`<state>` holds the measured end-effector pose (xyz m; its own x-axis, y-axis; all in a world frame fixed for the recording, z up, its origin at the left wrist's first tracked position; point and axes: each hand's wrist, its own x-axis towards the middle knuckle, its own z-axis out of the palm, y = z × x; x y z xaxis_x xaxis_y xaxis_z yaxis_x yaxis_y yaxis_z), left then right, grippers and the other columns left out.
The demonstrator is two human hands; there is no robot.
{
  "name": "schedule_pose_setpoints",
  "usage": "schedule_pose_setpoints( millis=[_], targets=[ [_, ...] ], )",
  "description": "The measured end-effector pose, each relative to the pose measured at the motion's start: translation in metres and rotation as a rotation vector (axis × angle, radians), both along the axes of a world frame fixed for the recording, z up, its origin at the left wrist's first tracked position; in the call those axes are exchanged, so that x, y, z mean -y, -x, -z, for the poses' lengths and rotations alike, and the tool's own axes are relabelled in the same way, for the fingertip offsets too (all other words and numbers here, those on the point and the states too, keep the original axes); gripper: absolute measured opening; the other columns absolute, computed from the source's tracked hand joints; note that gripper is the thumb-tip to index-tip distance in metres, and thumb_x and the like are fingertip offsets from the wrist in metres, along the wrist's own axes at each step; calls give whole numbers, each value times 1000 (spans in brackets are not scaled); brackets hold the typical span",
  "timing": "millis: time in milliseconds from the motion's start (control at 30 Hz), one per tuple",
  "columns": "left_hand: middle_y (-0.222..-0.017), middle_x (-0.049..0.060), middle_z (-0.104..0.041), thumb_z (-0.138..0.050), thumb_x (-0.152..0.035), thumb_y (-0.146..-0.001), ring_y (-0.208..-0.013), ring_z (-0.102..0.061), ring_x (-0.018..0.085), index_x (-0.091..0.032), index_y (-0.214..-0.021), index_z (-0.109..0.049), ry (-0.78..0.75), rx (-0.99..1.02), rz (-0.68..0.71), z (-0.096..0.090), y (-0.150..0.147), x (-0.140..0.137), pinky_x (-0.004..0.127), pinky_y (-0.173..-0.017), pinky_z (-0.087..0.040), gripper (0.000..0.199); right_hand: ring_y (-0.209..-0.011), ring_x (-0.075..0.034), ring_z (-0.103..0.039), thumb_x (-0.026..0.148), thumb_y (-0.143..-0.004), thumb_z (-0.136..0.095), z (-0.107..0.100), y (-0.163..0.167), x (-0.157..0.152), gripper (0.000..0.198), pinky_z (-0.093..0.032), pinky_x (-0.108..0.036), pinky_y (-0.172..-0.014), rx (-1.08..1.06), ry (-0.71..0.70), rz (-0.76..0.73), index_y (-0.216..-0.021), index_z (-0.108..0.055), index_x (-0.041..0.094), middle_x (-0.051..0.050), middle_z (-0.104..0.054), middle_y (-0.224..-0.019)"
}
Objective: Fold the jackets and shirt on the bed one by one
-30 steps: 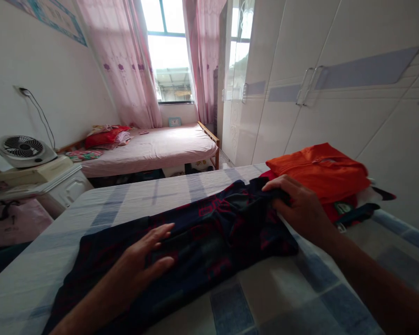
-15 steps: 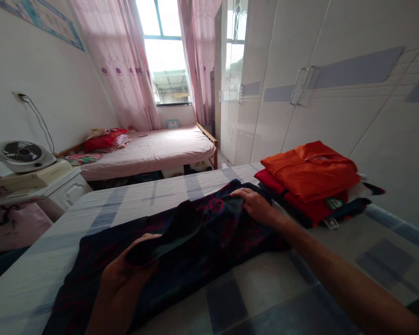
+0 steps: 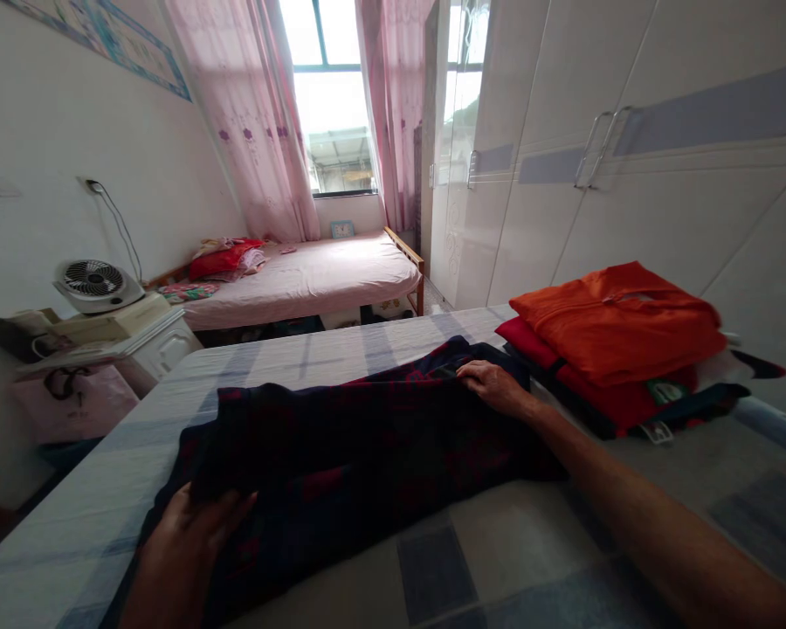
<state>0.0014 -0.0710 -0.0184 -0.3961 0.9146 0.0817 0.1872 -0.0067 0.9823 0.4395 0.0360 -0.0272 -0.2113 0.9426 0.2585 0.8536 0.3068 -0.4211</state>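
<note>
A dark navy garment with red patterning (image 3: 367,472) lies spread lengthwise across the bed in front of me; its exact kind is hard to make out. Near its left end, my left hand (image 3: 193,533) is closed on the cloth, with the fingertips partly lost in the dark folds. My right hand (image 3: 494,389) pinches the upper edge toward the right end. Just beyond my right hand sits a stack of folded clothes, topped by an orange jacket (image 3: 619,319) over a red garment (image 3: 582,384).
The checked bedsheet (image 3: 432,568) surrounds the garment. A tall white wardrobe (image 3: 563,236) lines the right. Farther off stands a second bed (image 3: 327,279) under a curtained window. At left, a fan (image 3: 95,284) rests on a white cabinet (image 3: 163,349), beside a pink bag (image 3: 82,402).
My left hand has moved left and down, drawing a lifted layer of the garment out flat toward its left end. My right hand stays at the upper right edge. The view has turned slightly left.
</note>
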Motion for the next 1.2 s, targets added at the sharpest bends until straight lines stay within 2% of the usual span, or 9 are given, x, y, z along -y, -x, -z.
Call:
schedule_pose_setpoints(
  millis=[100, 167, 367, 567, 633, 733, 867, 1067, 1200],
  targets=[
    [-137, 7, -48, -57, -46, -75, -127, -45, 31, -27, -128, -44, -21, -208, -91, 3, 16, -10, 51, -106, -39, 58, -97, -19, -60, 26, -85, -47, -2, 1, -3, 24, -44, -31, -89, -12, 24, -20, -96, -69, 20, -5, -68, -102],
    [-141, 8, -43, -52, -51, -77, -132, -39, 31, -24, -122, -50, -28, -440, -54, 0, 24, -22, 48, -108, -36, 52, -95, -19, -61, 28, -86, -46, -4, 1, -4, 25, -44, -31, -88, -21, 35, -25, -94, -68, 19, -6, -68, -100],
    [-125, 16, -59, -38, -56, -80, -118, -53, 30, -12, -116, -58, 149, -936, 211, -6, 33, -76, 43, -101, -40, 60, -88, -19, -61, 33, -88, -43, -13, 6, -11, 28, -43, -30, -83, -29, 32, 11, -87, -66, 18, -7, -68, -93],
    [-97, 14, -69, -47, -47, -75, -92, -65, 31, -12, -116, -59, 223, -1010, 176, -5, 22, -89, 40, -82, -48, 56, -72, -16, -59, 34, -89, -37, -23, 10, -27, 30, -42, -26, -69, -21, 44, 69, -84, -63, 20, -2, -66, -77],
    [-88, 10, -70, -43, -45, -78, -84, -66, 28, -14, -114, -60, 210, -948, 170, -12, 19, -82, 36, -77, -49, 51, -69, -15, -58, 33, -89, -36, -25, 12, -35, 31, -42, -25, -66, -5, 53, 84, -83, -63, 19, -1, -65, -74],
    [-86, 4, -70, -45, -50, -78, -79, -66, 23, -19, -106, -61, 79, -667, 61, -23, 17, -63, 29, -69, -51, 44, -71, -16, -59, 33, -90, -36, -25, 15, -47, 33, -41, -25, -65, 33, 62, 99, -82, -64, 18, -3, -67, -77],
    [-82, 1, -68, -53, -51, -74, -72, -65, 21, -22, -96, -59, 71, -392, -106, -18, 16, -32, 28, -63, -51, 38, -79, -17, -62, 33, -90, -39, -18, 21, -59, 32, -41, -25, -71, 104, 74, 122, -87, -67, 19, -6, -70, -86],
    [-82, 5, -71, -63, -53, -70, -79, -67, 25, -17, -95, -63, 352, -161, 78, -3, 10, -20, 33, -65, -53, 44, -88, -21, -63, 35, -91, -40, -7, 30, -63, 32, -40, -29, -76, 209, 86, 172, -92, -68, 20, -8, -71, -96],
    [-93, 3, -70, -62, -48, -75, -82, -67, 21, -19, -111, -57, 159, 21, 145, -5, 8, -29, 33, -73, -54, 46, -91, -21, -63, 36, -91, -39, -4, 28, -64, 32, -40, -29, -76, 243, 86, 161, -95, -67, 21, -8, -71, -98]
  ],
)
